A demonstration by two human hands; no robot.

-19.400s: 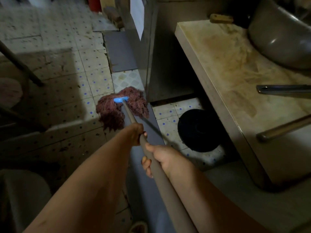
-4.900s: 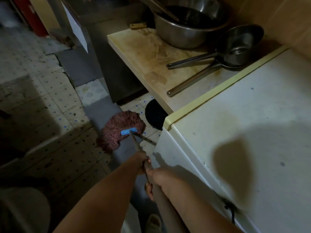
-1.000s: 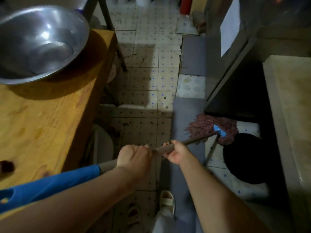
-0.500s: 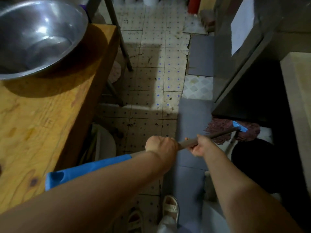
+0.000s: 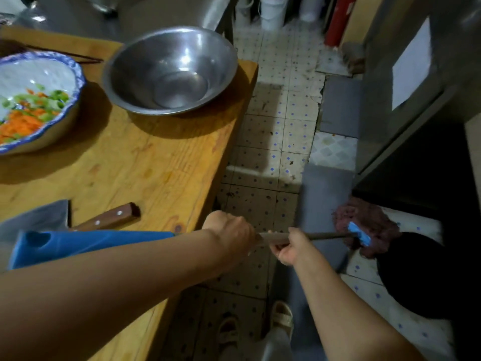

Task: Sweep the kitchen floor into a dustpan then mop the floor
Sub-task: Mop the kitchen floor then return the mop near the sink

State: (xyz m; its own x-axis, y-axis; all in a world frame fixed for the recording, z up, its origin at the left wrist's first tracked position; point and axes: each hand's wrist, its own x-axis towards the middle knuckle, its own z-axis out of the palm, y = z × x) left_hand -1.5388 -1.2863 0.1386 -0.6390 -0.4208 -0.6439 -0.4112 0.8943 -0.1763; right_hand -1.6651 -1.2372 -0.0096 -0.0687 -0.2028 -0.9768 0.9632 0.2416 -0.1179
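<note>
Both hands hold a mop across my body. My left hand (image 5: pixel 231 231) grips the handle (image 5: pixel 273 237) just past its blue end grip (image 5: pixel 88 243), and my right hand (image 5: pixel 289 247) grips it a little further toward the head. The maroon string mop head (image 5: pixel 372 222) with its blue clamp (image 5: pixel 359 233) lies on the tiled floor (image 5: pixel 270 142) at the right, by a grey mat (image 5: pixel 325 194) and under the dark base of a cabinet.
A wooden table (image 5: pixel 145 162) at left carries a steel bowl (image 5: pixel 170 71), a blue-rimmed bowl of chopped vegetables (image 5: pixel 33 100) and a cleaver (image 5: pixel 78 220). A black round object (image 5: pixel 421 277) sits on the floor right of the mop. White buckets (image 5: pixel 272 11) stand far back. My sandalled feet (image 5: pixel 281 315) are below.
The view has swung left and back, showing more of the table. The mop head has been drawn slightly out from under the cabinet toward me; both hands keep their grip on the handle.
</note>
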